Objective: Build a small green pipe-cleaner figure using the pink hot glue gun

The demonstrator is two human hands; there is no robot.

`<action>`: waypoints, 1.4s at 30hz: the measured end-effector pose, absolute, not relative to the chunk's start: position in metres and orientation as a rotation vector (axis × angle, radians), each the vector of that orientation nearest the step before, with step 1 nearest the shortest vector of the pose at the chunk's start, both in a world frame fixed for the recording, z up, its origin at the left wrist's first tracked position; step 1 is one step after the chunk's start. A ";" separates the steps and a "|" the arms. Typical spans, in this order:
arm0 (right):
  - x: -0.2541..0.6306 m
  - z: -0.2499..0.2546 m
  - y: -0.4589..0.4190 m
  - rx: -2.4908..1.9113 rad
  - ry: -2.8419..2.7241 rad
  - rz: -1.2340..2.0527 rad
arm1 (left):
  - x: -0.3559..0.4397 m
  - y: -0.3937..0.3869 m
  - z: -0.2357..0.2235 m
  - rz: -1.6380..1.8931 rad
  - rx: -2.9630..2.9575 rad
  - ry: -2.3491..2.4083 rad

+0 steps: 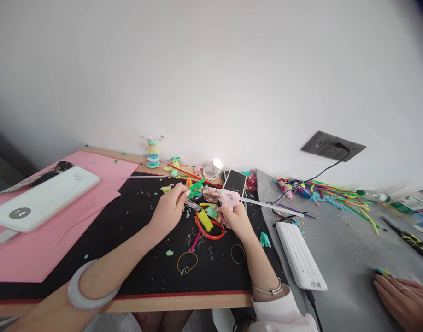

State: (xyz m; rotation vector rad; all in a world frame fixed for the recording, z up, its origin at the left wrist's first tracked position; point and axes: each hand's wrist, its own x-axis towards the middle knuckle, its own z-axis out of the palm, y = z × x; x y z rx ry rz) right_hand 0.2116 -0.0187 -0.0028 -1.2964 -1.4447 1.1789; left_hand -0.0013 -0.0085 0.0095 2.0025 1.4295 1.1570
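Note:
My left hand (171, 206), a pale bangle on its wrist, pinches a bundle of green pipe cleaner pieces (196, 186) above the black mat. Wrapped round the handle of a pink hot glue gun (228, 198) is my right hand (235, 220). The gun's crusted nozzle points left, close to the green pieces. A long whitish glue stick (272, 206) sticks out of its back to the right. Below the hands lie a yellow pipe cleaner bundle (205, 221) and a red-orange pipe cleaner loop (211, 236).
Pink paper and a white power bank (45, 198) lie at left. Behind the hands are a paper cup (213, 169) and a phone (235, 181). Another power bank (300, 256) lies at right, near loose pipe cleaners (346, 196), pliers (410, 237) and another person's hand (403, 297).

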 end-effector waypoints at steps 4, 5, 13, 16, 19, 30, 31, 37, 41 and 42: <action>0.211 -0.003 -0.019 -1.298 -1.433 1.167 | -0.001 -0.009 0.010 1.158 2.004 1.433; 0.211 -0.002 -0.019 -1.303 -1.429 1.162 | -0.001 -0.009 0.010 1.158 2.003 1.433; 0.211 0.002 -0.019 -1.348 -1.448 1.115 | -0.002 -0.009 0.010 1.166 2.002 1.437; 0.212 0.001 -0.019 -1.355 -1.444 1.113 | -0.002 -0.009 0.010 1.167 2.007 1.445; 0.214 -0.002 -0.018 -1.364 -1.449 1.105 | -0.001 -0.009 0.009 1.166 2.005 1.443; 0.214 0.002 -0.019 -1.390 -1.453 1.066 | -0.002 -0.009 0.010 1.168 2.016 1.456; 0.214 0.002 -0.019 -1.392 -1.446 1.069 | -0.002 -0.009 0.010 1.169 2.015 1.457; 0.213 0.003 -0.019 -1.389 -1.442 1.049 | -0.002 -0.008 0.010 1.171 2.013 1.459; 0.213 0.004 -0.019 -1.390 -1.450 1.035 | -0.002 -0.008 0.009 1.178 2.015 1.460; 0.213 0.004 -0.019 -1.388 -1.451 1.033 | -0.002 -0.008 0.009 1.178 2.014 1.460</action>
